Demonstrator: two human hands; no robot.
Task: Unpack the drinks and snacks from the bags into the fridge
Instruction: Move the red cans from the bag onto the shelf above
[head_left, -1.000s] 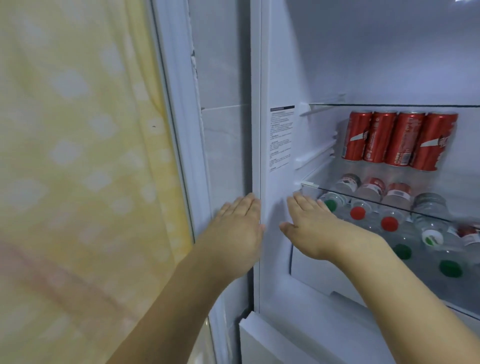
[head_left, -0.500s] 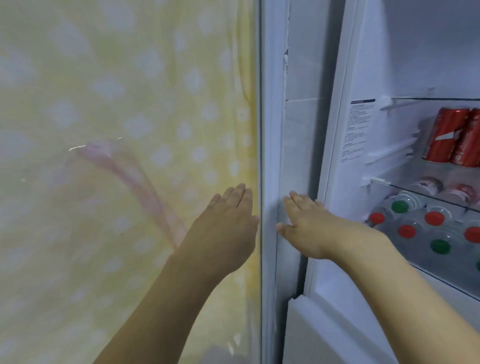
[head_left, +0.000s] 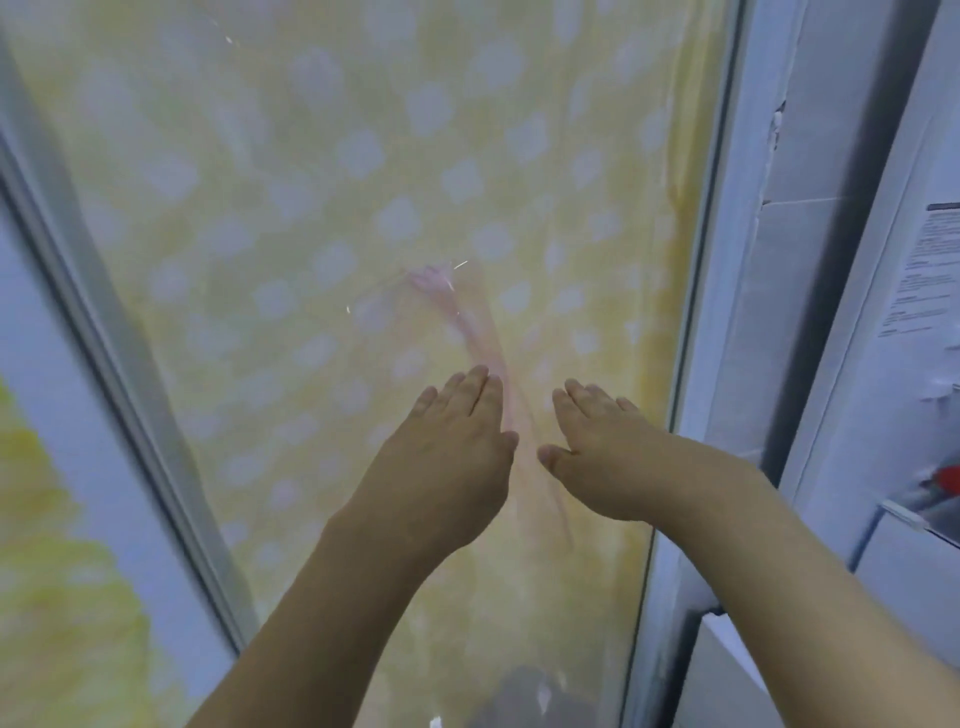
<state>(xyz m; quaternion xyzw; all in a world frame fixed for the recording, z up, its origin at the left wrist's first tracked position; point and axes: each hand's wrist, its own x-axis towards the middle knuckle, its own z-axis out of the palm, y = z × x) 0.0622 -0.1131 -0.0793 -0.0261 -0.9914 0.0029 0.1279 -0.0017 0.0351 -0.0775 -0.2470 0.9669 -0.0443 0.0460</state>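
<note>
Head view, entry one: our left hand (head_left: 441, 457) and right hand (head_left: 602, 457), both flat with fingers straight and together, holding nothing, side by side but apart at the centre of the frame.

Entry two: pale yellow curtain with white dots (head_left: 322, 208), behind a glass pane, filling the field from 9 to 1 o'clock; a grey window frame bar (head_left: 119, 374) slants at 8 o'clock.

Entry three: white fridge with open compartment (head_left: 893, 415), at 3 o'clock, only its edge in view, with a printed label (head_left: 924, 270) and a red item (head_left: 945, 478) that is too cut off to name. Bags, drinks and snacks: not in view.

Risks, as we judge them: with the gaze off the fridge and both hands unloaded, we may reach back blind and knock stored items at the shelf edge; the door left standing open lets cold escape; the motion blur suggests a quick turn, which could carry a hand against the frame.
</note>
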